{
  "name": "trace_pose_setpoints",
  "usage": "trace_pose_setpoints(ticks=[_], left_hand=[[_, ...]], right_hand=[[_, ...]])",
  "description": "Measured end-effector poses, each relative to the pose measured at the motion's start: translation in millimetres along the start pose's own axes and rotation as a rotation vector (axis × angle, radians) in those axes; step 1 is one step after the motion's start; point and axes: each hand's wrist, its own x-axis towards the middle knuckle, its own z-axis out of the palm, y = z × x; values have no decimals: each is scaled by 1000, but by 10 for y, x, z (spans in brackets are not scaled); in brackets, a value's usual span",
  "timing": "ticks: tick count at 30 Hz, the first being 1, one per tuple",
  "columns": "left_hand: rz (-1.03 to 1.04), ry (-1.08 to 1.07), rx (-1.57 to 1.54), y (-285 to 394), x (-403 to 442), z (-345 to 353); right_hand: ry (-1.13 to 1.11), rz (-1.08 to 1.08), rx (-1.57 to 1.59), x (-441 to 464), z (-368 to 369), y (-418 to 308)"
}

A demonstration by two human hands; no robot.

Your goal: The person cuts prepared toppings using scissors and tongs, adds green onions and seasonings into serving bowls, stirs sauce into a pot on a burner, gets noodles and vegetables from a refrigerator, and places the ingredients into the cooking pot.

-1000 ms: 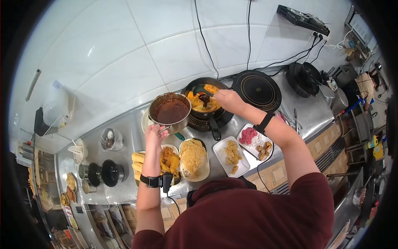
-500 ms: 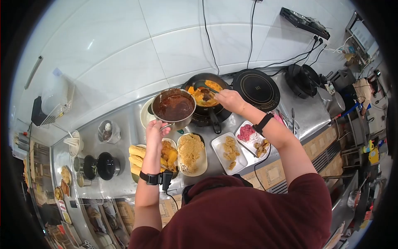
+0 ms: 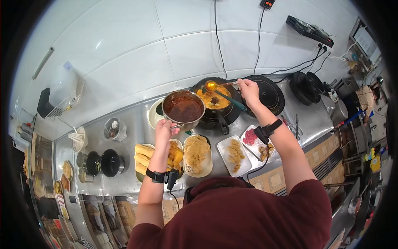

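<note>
My left hand [image 3: 166, 129] is closed round the handle of a steel saucepan [image 3: 186, 123] holding dark red-brown sauce. The saucepan is beside the frying pan [image 3: 224, 124], which sits on a black cooktop with orange, soupy food and a dark brown patch inside. Above that food, my right hand [image 3: 248, 89] grips a metal ladle [image 3: 211, 86] by its handle, its bowl coated orange. A dark green utensil [image 3: 233, 101] rests in the frying pan, its handle pointing right over the rim; its head is hidden in the food.
Near me stand trays of yellow rolls [image 3: 143, 155], crumbly tan food [image 3: 197, 153], brown pieces [image 3: 235, 155] and pink mince [image 3: 250, 136]. A second cooktop [image 3: 265, 95] is right of the pan, a white bowl [image 3: 154, 114] behind the saucepan, dark pots [image 3: 110, 163] at left.
My right hand has gone from the green utensil, now resting in the pan, to the metal ladle held above the food. The view has shifted slightly; my left hand still holds the saucepan.
</note>
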Motion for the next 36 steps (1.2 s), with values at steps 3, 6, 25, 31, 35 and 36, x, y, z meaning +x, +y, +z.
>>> trace_pose_setpoints(ticks=[3, 6, 25, 31, 35, 36], left_hand=[[4, -13, 38, -24, 31, 47], [12, -26, 33, -51, 47, 99], [-51, -64, -62, -64, 194, 193], [-55, -29, -49, -120, 182, 77], [-53, -14, -38, -106, 119, -1], [-51, -10, -36, -100, 104, -17]], right_hand=[[-113, -333, -242, -227, 136, -337], [-197, -638, -304, -538, 334, -512], [-270, 160, 188, 80, 116, -336], [-45, -241, -296, 85, 155, -129], [-43, -825, -444, -32, 301, 192], [-83, -880, -489, -72, 294, 192]])
